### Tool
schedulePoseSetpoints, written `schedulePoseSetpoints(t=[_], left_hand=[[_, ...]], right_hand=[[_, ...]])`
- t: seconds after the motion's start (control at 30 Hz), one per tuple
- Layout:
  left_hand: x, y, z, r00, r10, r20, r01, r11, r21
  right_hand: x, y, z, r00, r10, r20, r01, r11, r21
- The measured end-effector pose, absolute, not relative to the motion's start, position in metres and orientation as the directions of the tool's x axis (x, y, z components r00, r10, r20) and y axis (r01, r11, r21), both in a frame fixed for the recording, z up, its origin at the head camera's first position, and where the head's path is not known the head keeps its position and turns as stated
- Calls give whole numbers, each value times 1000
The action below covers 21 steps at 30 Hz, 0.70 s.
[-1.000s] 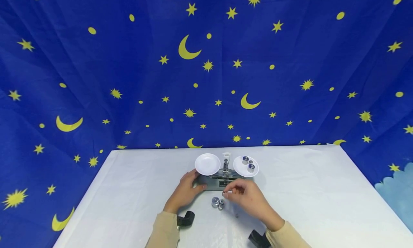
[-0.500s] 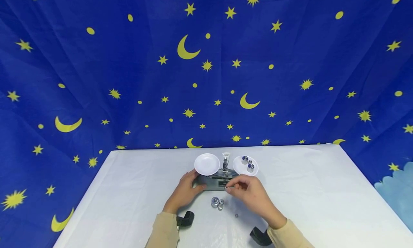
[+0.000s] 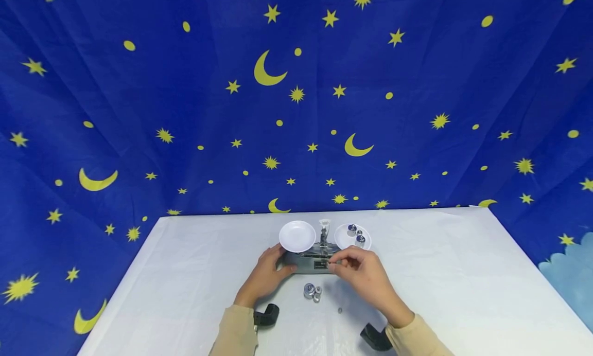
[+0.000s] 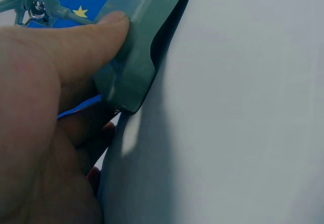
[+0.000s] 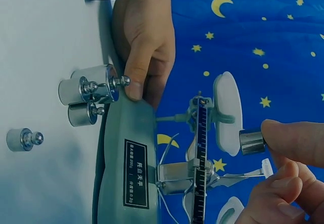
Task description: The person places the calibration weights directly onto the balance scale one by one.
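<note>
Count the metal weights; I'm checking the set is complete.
8 weights: three on the right pan, three clustered on the table, one alone nearby, one pinched in the right hand. Others may be hidden.

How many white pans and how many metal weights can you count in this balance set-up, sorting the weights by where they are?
White pans: 2
Weights standing on the table: 4
Weights lying on the right pan: 3
Weight pinched in the right hand: 1
Total: 10
</note>
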State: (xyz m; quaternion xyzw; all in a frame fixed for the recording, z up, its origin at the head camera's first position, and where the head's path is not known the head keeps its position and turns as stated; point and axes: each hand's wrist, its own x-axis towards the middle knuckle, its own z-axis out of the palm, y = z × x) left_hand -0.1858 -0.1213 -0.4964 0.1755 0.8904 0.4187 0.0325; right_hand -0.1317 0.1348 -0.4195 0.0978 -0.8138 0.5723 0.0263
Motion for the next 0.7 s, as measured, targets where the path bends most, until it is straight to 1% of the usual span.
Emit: schedulePoseSetpoints(t=[0.43,0.7], left_hand=[[-184,-121,-494,-936,338,100,293,588,754],[-185,-120,-496,-938,331,105,292,588,754]], right_hand=[[-135,140,-417,-980,-52,192,-198,347,-917],[-135,140,-413,-972,-14,235,-225,338,-914]])
